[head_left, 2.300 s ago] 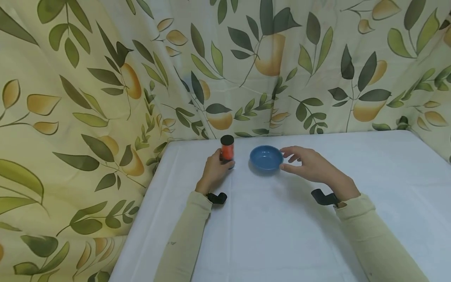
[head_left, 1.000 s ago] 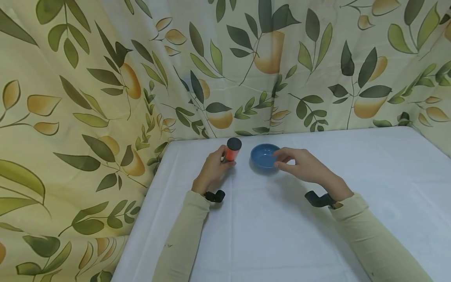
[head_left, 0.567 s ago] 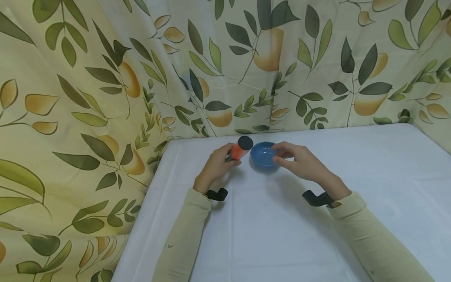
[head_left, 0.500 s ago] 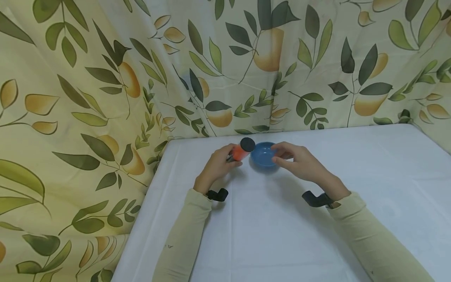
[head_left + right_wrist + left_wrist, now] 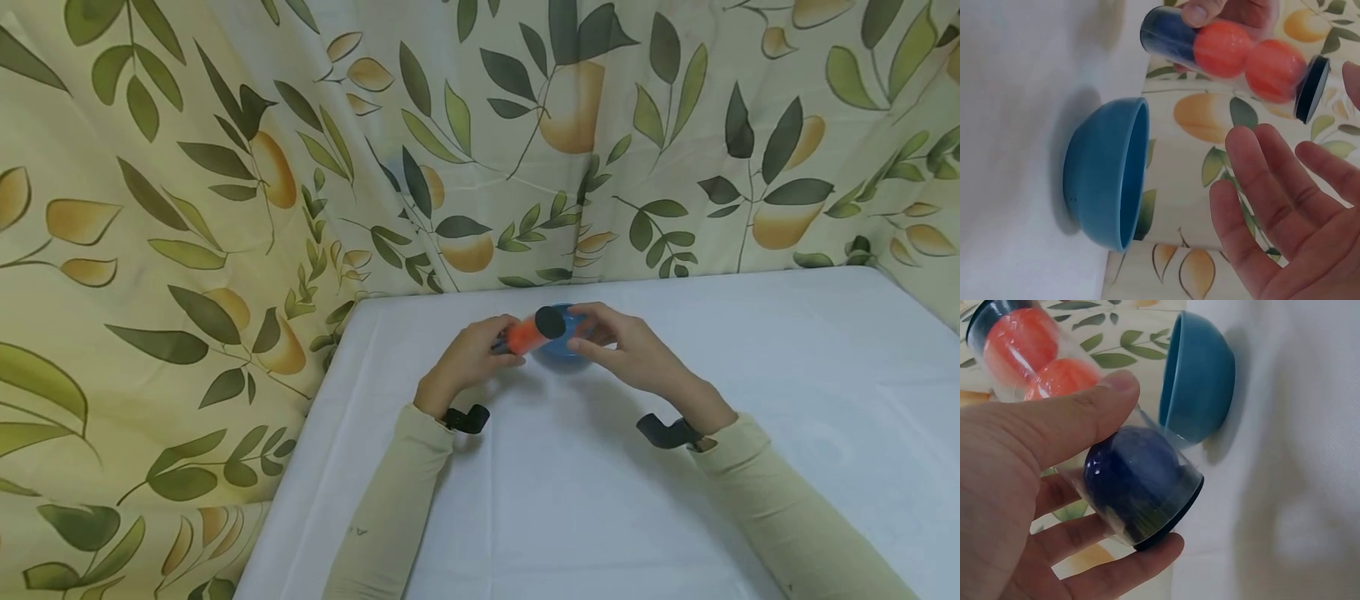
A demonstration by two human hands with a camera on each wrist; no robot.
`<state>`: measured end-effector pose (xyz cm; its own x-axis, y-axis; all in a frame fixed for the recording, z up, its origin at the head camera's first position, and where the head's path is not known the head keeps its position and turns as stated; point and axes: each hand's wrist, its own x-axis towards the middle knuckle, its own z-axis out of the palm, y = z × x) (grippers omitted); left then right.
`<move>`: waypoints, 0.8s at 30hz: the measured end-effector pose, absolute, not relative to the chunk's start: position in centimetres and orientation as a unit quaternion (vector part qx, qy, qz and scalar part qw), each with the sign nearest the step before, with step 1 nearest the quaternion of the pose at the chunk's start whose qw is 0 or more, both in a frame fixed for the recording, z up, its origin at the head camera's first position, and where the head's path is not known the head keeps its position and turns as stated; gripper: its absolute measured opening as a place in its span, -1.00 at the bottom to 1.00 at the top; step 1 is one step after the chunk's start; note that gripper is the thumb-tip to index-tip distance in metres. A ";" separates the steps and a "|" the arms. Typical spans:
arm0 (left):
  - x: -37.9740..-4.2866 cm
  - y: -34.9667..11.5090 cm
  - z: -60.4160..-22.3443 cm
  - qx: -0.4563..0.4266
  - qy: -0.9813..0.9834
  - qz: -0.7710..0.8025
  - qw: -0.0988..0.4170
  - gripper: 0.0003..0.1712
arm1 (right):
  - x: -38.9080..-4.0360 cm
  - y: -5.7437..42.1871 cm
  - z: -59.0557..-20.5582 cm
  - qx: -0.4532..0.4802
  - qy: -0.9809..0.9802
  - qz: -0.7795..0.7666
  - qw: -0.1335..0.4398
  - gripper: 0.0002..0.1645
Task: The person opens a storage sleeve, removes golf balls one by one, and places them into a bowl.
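My left hand (image 5: 467, 360) grips a clear plastic tube (image 5: 526, 337) between thumb and fingers, tilted with its black cap (image 5: 1312, 89) towards the right. Two orange balls (image 5: 1275, 70) sit in the capped half. A dark blue ball (image 5: 1132, 462) lies at the other end, by my left thumb. My right hand (image 5: 633, 350) is held near the cap, fingers spread and apart from it in the right wrist view. Below the tube stands a blue bowl (image 5: 1100, 172), upright on the table; in the head view the tube and right fingers partly cover it.
A white cloth (image 5: 570, 483) covers the table. Behind and to the left hangs a curtain (image 5: 525, 167) printed with leaves and fruit, close to the table's far edge. Each wrist wears a black camera mount (image 5: 667, 431).
The tube, upright at first beside the bowl, has been lifted, tipped rightwards and carried over the bowl by my left hand. My right hand has shifted left, towards the cap.
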<state>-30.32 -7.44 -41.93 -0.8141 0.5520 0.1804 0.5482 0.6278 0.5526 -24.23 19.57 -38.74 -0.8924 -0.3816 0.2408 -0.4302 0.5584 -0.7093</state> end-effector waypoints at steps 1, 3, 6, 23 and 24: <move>-30.3 -7.5 -41.9 0.308 0.902 0.301 0.005 -0.47 | -24.2 19.5 -38.8 0.231 -0.882 0.409 0.030 -0.41; -30.2 -7.4 -41.7 0.312 0.903 0.296 0.010 -0.45 | -24.3 19.4 -38.9 0.231 -0.883 0.408 0.031 -0.40; -30.1 -7.3 -41.5 0.317 0.902 0.291 0.020 -0.43 | -24.2 19.2 -38.9 0.226 -0.885 0.405 0.032 -0.38; -29.2 -6.9 -40.6 0.344 0.908 0.238 0.037 -0.38 | -24.1 18.9 -38.7 0.206 -0.910 0.354 0.060 -0.47; -29.2 -6.9 -40.6 0.343 0.908 0.236 0.039 -0.38 | -24.1 18.9 -38.7 0.209 -0.911 0.351 0.059 -0.48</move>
